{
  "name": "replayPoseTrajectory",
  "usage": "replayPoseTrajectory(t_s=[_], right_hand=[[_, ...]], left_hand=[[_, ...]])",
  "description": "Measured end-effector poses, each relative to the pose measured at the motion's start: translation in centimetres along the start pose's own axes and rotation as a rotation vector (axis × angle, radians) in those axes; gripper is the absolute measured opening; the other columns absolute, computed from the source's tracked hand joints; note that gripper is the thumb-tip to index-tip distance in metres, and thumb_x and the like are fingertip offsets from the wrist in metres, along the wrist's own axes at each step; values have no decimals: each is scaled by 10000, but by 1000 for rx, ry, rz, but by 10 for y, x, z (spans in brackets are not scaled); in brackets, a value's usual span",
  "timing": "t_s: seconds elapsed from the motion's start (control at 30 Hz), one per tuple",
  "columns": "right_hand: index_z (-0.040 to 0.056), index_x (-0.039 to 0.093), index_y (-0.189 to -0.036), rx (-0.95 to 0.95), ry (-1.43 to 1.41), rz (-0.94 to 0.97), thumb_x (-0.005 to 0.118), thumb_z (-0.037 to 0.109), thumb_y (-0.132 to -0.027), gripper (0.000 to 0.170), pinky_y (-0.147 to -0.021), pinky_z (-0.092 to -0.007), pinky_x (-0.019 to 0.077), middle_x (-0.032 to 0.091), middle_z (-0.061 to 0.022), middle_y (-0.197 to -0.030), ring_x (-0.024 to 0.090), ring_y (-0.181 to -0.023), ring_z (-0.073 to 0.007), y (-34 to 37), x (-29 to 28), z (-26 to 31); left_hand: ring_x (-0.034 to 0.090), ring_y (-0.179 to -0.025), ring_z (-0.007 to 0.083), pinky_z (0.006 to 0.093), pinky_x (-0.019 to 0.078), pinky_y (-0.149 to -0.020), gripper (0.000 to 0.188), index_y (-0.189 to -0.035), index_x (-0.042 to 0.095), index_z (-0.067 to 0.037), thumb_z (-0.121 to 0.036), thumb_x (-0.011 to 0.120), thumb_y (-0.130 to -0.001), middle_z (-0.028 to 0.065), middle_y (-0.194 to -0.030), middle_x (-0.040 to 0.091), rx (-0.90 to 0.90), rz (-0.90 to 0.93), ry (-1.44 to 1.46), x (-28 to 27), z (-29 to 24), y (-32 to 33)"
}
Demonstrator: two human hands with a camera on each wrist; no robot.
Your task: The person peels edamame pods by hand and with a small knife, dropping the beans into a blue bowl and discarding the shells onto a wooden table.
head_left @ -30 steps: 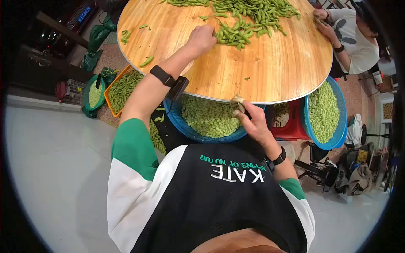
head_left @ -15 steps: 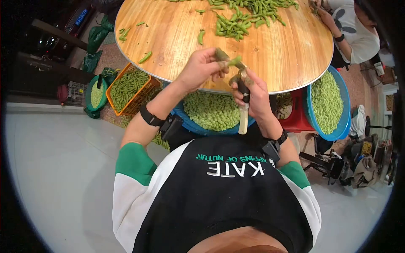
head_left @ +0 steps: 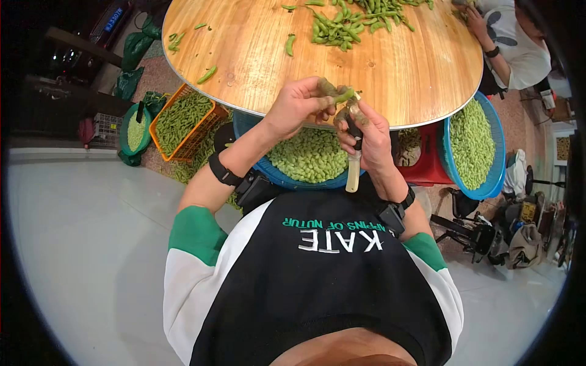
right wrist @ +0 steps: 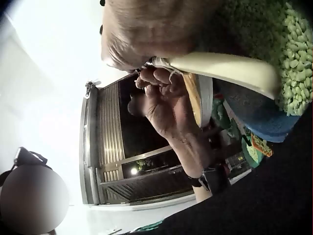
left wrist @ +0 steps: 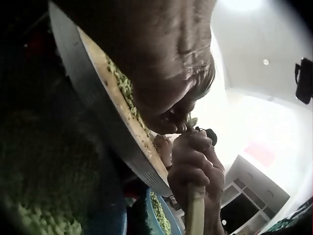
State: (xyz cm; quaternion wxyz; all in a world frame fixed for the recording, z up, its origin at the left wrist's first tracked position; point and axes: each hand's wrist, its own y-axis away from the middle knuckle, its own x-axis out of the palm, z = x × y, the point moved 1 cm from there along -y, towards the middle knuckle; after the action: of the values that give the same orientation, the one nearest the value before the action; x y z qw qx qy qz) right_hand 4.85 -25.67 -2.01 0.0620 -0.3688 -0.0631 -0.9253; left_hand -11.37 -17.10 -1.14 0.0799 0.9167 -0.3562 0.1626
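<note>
Just over the near edge of the round wooden table [head_left: 256, 55], my left hand [head_left: 292, 108] pinches a green soybean pod [head_left: 344, 96] between thumb and fingers. The pod's far end meets the fingertips of my right hand [head_left: 373, 139]. That hand grips a tool with a black and cream handle [head_left: 353, 174], its cream end pointing back toward my body; the working end is hidden in the fingers. In the right wrist view the cream handle [right wrist: 225, 68] sticks out below the hand. Shelled green beans [head_left: 308, 157] fill a blue basin [head_left: 276, 176] beneath both hands.
A pile of pods [head_left: 342, 27] lies on the table, with a few loose ones at left. An orange crate [head_left: 210, 121] of pods stands left. Another blue basin [head_left: 497, 174] of beans is at right, beside a red stool [head_left: 430, 158]. Another person [head_left: 506, 36] sits at far right.
My left hand has come back from the pile with a pod and met my right hand. The right hand has turned, bringing the cream handle into view. Over the last half second both have barely moved.
</note>
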Motion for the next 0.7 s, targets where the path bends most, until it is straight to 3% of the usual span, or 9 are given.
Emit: replayPoseTrajectory(t_s=[0.13, 0.2, 0.33, 0.4, 0.43, 0.5, 0.53, 0.63, 0.7], right_hand=[[18, 507, -1150, 48, -97, 14, 474, 193, -979, 247, -420, -203, 352, 537, -60, -810, 431, -533, -89, 0, -1, 2], [22, 504, -1151, 108, -191, 92, 479, 188, -974, 244, -413, -195, 345, 523, -52, -796, 420, -530, -81, 0, -3, 6], [40, 494, -1155, 218, -440, 164, 486, 188, -964, 242, -389, -180, 323, 489, -34, -768, 391, -523, -58, -1, -7, 5], [48, 496, -1139, 224, -430, 93, 487, 195, -965, 229, -386, -180, 317, 487, -33, -771, 386, -522, -55, -1, -5, 6], [55, 497, -1123, 232, -422, 24, 488, 202, -965, 216, -383, -179, 311, 485, -31, -774, 381, -521, -52, -1, -5, 5], [60, 495, -1153, 250, -453, 22, 492, 201, -963, 237, -383, -178, 308, 487, -29, -778, 378, -520, -52, -2, -10, 2], [64, 492, -1183, 268, -483, 19, 496, 201, -960, 261, -384, -177, 306, 489, -28, -782, 375, -519, -53, -2, -12, -1], [76, 463, -1273, 292, -555, -9, 494, 202, -962, 338, -386, -177, 305, 488, -28, -790, 368, -519, -52, -2, -16, -7], [82, 446, -1303, 282, -576, 36, 491, 204, -963, 363, -386, -178, 307, 487, -30, -792, 369, -519, -53, -1, -8, -5]], left_hand=[[571, -659, 90, 229, 446, -543, 86, -960, 595, -26, -82, 596, -895, 43, -779, 619, -147, 23, 250, -5, 7, -1], [578, -660, 102, 240, 438, -523, 118, -982, 598, -28, -105, 608, -894, 47, -781, 619, -272, 140, 528, -4, 9, -1], [586, -666, 106, 251, 441, -517, 129, -1012, 605, -33, -97, 597, -900, 42, -801, 625, -302, 276, 735, -5, 19, -1], [592, -664, 129, 284, 453, -524, 136, -1004, 604, -24, -72, 602, -877, 75, -787, 618, -134, 40, 61, -2, 12, 0], [592, -664, 129, 284, 453, -524, 136, -1004, 604, -24, -72, 602, -877, 75, -787, 618, -136, 39, 62, 3, 8, 3], [604, -656, 201, 314, 474, -556, 140, -955, 585, 4, -48, 616, -829, 124, -763, 591, 444, -66, -911, 17, -13, 9], [604, -669, 289, 336, 482, -586, 149, -908, 565, 25, -40, 624, -787, 160, -753, 566, 583, -40, -1063, 20, -22, 11], [600, -696, 334, 350, 483, -594, 138, -895, 562, 27, -35, 619, -786, 158, -774, 582, 722, -38, -1369, 17, -19, 12], [598, -698, 338, 352, 484, -596, 115, -878, 563, 22, -30, 614, -789, 158, -767, 581, 738, -75, -1411, 17, -11, 16]])
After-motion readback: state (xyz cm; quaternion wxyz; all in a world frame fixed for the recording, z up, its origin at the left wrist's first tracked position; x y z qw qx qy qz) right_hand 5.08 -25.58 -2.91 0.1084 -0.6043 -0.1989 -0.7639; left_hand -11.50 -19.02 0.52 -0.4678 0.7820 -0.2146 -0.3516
